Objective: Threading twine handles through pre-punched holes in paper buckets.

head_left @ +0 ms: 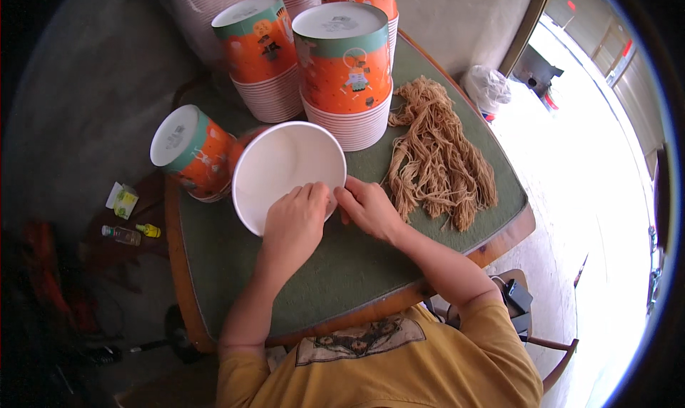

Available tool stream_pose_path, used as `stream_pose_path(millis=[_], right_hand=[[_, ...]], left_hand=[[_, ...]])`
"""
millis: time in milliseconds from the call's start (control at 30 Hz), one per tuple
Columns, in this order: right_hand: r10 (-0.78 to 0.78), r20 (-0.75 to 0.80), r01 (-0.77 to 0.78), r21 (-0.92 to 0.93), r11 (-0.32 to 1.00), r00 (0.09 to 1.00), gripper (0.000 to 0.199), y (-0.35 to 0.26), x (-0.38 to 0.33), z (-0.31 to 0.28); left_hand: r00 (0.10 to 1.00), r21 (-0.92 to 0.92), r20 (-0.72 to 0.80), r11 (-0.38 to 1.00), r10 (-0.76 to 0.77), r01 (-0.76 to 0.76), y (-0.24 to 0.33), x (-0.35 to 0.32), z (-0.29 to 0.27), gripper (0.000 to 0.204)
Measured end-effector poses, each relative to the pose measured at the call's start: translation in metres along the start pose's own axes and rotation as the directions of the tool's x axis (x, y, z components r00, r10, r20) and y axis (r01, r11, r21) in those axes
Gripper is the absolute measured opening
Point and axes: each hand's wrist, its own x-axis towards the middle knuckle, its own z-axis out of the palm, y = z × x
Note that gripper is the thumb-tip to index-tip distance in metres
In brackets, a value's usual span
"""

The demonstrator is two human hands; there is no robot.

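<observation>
A large paper bucket (282, 151) lies tilted on the table with its white mouth facing me. My left hand (298, 215) is across the mouth, its fingers curled together against the inside of the right wall. What those fingers pinch, if anything, is hidden. At the right rim my right hand (367, 207) is closed, with thumb and fingers pinching the bucket's edge from outside. The two hands almost meet there. To the right of my right hand lies a loose bundle of tan cords (442, 155).
Behind the bucket stand upside-down stacks of orange and green paper buckets, a front one (344, 65) and another (260, 58). A tipped orange bucket (193, 148) is at the left edge. The table (357, 287) has a green top with wooden edging. Small bottles (123, 235) sit lower left.
</observation>
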Motion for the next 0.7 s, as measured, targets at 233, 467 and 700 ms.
stream_pose_path(millis=[233,467,700], right_hand=[[0.095,0.164,-0.022,-0.399,0.917,0.982,0.039,0.036,0.013,0.001],[0.13,0.143,-0.026,-0.57,0.821,0.981,0.039,0.027,0.012,-0.002],[0.124,0.14,-0.019,-0.584,0.811,0.982,0.041,0.029,0.012,-0.001]], left_hand=[[0.981,-0.173,0.134,0.972,-0.138,0.16,-0.029,-0.002,0.046,0.014],[0.928,-0.538,-0.085,0.801,-0.362,0.263,-0.032,-0.008,0.086,0.013],[0.89,-0.7,-0.069,0.658,-0.45,0.278,-0.03,-0.006,0.1,0.013]])
